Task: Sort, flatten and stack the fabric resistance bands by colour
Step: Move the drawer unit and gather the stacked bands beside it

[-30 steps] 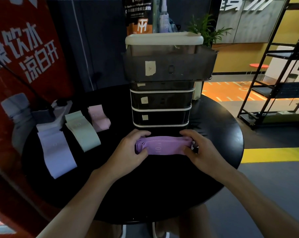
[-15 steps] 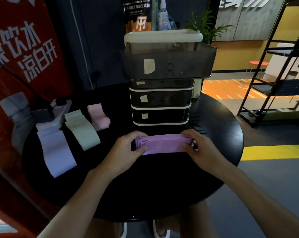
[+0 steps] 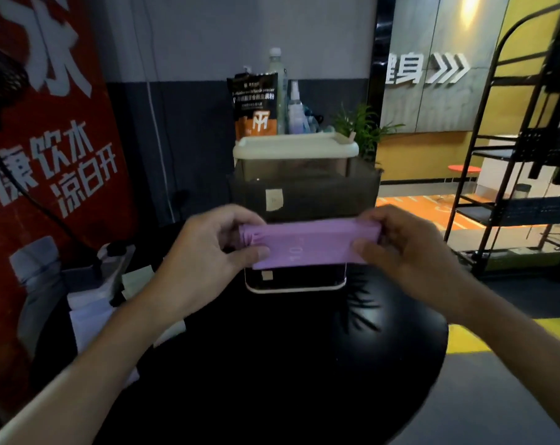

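Note:
A stack of purple fabric bands (image 3: 307, 244) is held up in the air in front of the drawer unit (image 3: 304, 191). My left hand (image 3: 208, 252) pinches its left end, thumb on the near face. My right hand (image 3: 404, 248) grips its right end. The stack lies level, with "10" printed on its front. Left of my left forearm, on the black round table (image 3: 304, 364), lie a lavender band (image 3: 89, 319) and a pale green band (image 3: 135, 279), both partly hidden by the arm.
The dark stacked drawer unit with a cream lid stands at the table's back, bottles and a pouch (image 3: 256, 107) on top. A power strip (image 3: 115, 261) with a cable lies at the far left. A red banner stands left, a black metal rack (image 3: 513, 187) right.
Both hands have lifted the purple stack off the table to the height of the upper drawers. The view has tilted up and moved closer.

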{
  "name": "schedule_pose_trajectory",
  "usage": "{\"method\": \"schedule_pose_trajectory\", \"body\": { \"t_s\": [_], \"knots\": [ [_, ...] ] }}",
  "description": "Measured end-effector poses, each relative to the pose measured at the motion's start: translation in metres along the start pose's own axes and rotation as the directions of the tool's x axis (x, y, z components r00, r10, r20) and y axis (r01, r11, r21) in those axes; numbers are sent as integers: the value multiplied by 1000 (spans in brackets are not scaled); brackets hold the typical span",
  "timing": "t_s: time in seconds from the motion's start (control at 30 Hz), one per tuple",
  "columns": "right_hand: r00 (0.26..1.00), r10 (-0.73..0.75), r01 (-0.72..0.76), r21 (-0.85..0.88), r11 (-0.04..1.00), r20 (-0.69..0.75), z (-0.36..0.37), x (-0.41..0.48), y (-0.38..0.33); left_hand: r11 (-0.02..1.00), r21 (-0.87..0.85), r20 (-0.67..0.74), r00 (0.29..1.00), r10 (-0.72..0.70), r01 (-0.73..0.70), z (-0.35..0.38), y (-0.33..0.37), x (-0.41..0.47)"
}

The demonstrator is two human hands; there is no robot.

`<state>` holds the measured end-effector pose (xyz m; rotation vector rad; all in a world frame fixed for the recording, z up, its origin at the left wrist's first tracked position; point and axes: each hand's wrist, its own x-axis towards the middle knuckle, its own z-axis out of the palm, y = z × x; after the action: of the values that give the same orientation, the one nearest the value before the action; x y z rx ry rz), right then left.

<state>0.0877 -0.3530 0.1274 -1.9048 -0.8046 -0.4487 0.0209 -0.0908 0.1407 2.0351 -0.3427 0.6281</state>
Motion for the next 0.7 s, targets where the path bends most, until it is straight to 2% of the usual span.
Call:
{"method": "schedule_pose_trajectory", "body": {
  "t_s": [0.1,0.2,0.3,0.5,0.6,0.7],
  "knots": [
    [994,-83,84,11,996,-75,-22,37,-27,987,77,-29,989,142,-139,-19,35,31],
    [994,-52,51,-10,999,-99,-34,75,-35,969,183,-46,983,180,-169,-28,44,72],
    [995,5,-8,-26,1000,-103,-32,104,-30,957,255,-22,989,146,-136,-26,39,106],
    [973,223,-226,-38,973,-62,-22,133,-1,931,362,58,998,31,-50,-14,15,133],
    [963,271,-271,-25,962,8,-22,137,-1,929,371,61,997,-37,12,-15,9,140],
    [947,312,-306,-83,948,75,-23,142,-1,911,406,98,988,-116,67,-18,6,147]
  ]
}}
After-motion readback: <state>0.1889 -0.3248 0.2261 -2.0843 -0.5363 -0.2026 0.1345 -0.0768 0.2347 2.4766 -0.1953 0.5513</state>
